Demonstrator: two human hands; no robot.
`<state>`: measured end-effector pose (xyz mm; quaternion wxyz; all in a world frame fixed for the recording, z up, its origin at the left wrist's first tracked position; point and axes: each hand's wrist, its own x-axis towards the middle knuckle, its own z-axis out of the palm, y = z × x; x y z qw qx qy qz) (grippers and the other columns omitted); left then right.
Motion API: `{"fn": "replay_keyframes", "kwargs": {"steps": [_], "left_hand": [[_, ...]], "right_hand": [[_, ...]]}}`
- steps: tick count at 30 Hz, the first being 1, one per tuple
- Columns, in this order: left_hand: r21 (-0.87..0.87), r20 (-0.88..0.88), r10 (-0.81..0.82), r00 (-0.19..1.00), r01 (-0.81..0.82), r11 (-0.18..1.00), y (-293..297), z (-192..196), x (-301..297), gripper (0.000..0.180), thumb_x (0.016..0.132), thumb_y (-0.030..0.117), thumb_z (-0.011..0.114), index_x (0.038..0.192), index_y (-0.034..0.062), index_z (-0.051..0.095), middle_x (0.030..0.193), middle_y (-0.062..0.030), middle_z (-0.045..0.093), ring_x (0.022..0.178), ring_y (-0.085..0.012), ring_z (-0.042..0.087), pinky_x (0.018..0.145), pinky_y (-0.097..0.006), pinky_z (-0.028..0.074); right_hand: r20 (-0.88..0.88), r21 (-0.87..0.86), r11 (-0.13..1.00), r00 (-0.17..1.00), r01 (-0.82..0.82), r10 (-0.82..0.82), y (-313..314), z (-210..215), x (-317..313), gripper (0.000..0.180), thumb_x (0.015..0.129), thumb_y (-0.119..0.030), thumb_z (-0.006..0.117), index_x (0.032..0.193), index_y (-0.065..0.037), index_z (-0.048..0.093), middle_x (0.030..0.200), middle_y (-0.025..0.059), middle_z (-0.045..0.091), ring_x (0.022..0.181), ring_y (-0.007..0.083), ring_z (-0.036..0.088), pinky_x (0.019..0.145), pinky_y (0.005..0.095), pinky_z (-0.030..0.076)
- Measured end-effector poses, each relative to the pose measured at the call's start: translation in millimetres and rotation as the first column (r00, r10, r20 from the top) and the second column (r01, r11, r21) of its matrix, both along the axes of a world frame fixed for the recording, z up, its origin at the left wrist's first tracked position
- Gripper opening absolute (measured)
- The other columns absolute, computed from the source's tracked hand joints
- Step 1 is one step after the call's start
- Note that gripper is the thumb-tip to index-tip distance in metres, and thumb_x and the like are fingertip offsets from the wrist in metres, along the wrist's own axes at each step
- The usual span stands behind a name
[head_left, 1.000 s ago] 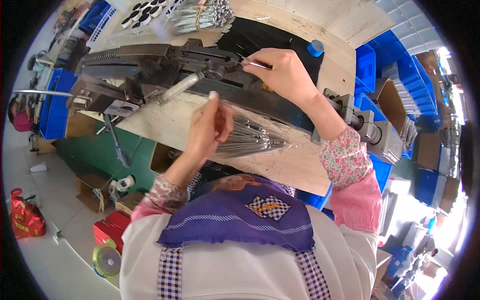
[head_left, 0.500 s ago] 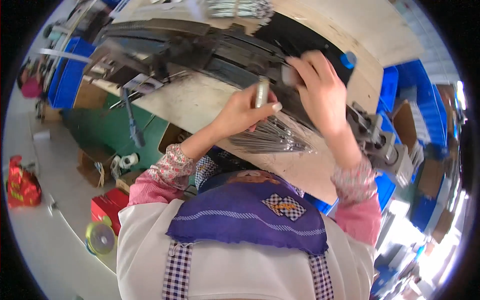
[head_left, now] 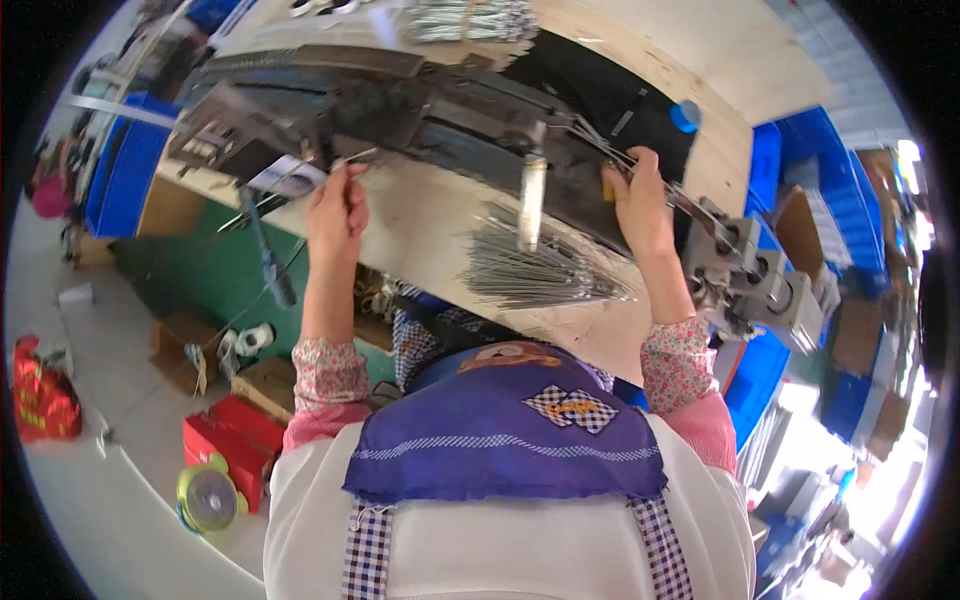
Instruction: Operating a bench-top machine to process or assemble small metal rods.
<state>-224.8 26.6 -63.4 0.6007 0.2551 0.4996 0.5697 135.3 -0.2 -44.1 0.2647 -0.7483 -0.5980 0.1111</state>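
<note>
My left hand (head_left: 337, 212) is at the left end of the dark metal bench machine (head_left: 460, 140), fingers curled together. A thin metal rod (head_left: 366, 155) sticks out beside its fingertips. My right hand (head_left: 645, 210) is farther right, with thumb and fingers closed around slim metal rods (head_left: 602, 142) along the machine's right part. A small yellow piece (head_left: 608, 184) shows by that thumb. Between my hands a pale cylindrical handle (head_left: 531, 205) extends from the machine, with neither hand on it. A fanned pile of thin metal rods (head_left: 535, 268) lies on the table in front.
Bundled rods (head_left: 470, 20) lie at the back. A blue cap (head_left: 686, 116) sits on the wooden tabletop (head_left: 725, 140). At right are a metal clamping fixture (head_left: 755, 275) and blue bins (head_left: 815, 190). A blue-handled tool (head_left: 268, 255) hangs at the left table edge.
My left hand has let go of the pale handle and moved left to the machine's end. My right hand has moved slightly right and nearer, onto the slim rods. The handle has swung nearer.
</note>
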Motion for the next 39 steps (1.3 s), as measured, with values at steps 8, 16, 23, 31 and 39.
{"fn": "replay_keyframes", "kwargs": {"steps": [8, 16, 23, 31, 39], "left_hand": [[0.423, 0.106, -0.655, 0.748, 0.562, 0.71, -48, 84, 164, 0.023, 0.1, 0.027, 0.046, 0.09, 0.008, 0.053, 0.057, 0.0052, 0.035, 0.044, -0.0043, 0.031, 0.036, -0.021, 0.025], [0.009, 0.302, -0.664, 0.683, 0.695, 0.719, -16, 68, 226, 0.027, 0.099, 0.031, 0.049, 0.083, 0.0088, 0.052, 0.058, 0.0072, 0.035, 0.043, -0.0048, 0.032, 0.039, -0.022, 0.024], [0.128, 0.125, -0.472, 0.873, 0.457, 0.88, -27, 60, 222, 0.024, 0.1, 0.027, 0.048, 0.087, 0.0079, 0.054, 0.057, 0.0054, 0.037, 0.046, -0.0052, 0.031, 0.042, -0.022, 0.024], [0.059, 0.195, -0.456, 0.868, 0.454, 0.889, -32, 66, 223, 0.024, 0.098, 0.025, 0.05, 0.083, 0.0078, 0.057, 0.054, 0.0041, 0.04, 0.045, -0.0058, 0.031, 0.043, -0.023, 0.024], [0.012, 0.09, -0.571, 0.816, 0.572, 0.82, -23, 56, 223, 0.038, 0.101, 0.04, 0.039, 0.103, 0.0046, 0.053, 0.076, -0.005, 0.06, 0.064, -0.0133, 0.059, 0.06, -0.027, 0.049]], "right_hand": [[0.231, -0.051, 0.996, 0.969, -0.079, 0.089, -52, -3, 13, 0.026, 0.089, -0.021, 0.059, 0.1, 0.001, 0.052, 0.093, 0.02, 0.055, 0.084, 0.0376, 0.061, 0.07, 0.0431, 0.052], [0.219, -0.092, 0.94, 0.914, -0.328, 0.341, -108, 43, 9, 0.02, 0.078, -0.014, 0.066, 0.09, -0.006, 0.052, 0.085, 0.0166, 0.06, 0.081, 0.0309, 0.063, 0.063, 0.0404, 0.051], [0.211, 0.291, 0.885, 0.927, -0.362, 0.31, -12, 122, 36, 0.019, 0.077, 0.0, 0.055, 0.095, -0.005, 0.058, 0.084, 0.0154, 0.063, 0.081, 0.0371, 0.062, 0.069, 0.0436, 0.05], [-0.345, -0.06, 0.84, 0.8, -0.54, 0.49, 22, 100, 20, 0.022, 0.082, -0.005, 0.057, 0.101, 0.002, 0.067, 0.084, 0.0169, 0.068, 0.079, 0.0268, 0.067, 0.072, 0.0334, 0.051], [-0.735, -0.219, 0.813, 0.639, -0.539, 0.226, 39, 121, 37, 0.037, 0.087, -0.008, 0.061, 0.119, 0.01, 0.054, 0.087, 0.015, 0.066, 0.066, 0.0184, 0.066, 0.063, 0.0302, 0.057]]}}
